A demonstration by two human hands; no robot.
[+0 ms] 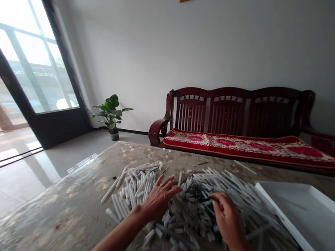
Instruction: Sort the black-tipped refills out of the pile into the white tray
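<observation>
A big heap of thin white tubes (193, 210), like pen barrels, with several thin black sticks mixed in, lies on a glass-topped patterned table (60, 214). My left hand (159, 197) rests on the left part of the heap, fingers spread and flat. My right hand (228, 214) lies on the heap's middle, fingers curled down among the tubes and black sticks; what they hold, if anything, is hidden. A looser group of white tubes (131, 184) lies at the heap's left side.
A white shallow box (318, 213) sits on the table at the right, touching the heap. Behind the table stands a dark red wooden bench (243, 114) with a red cushion. A potted plant (111, 115) stands by the glass door (25, 68).
</observation>
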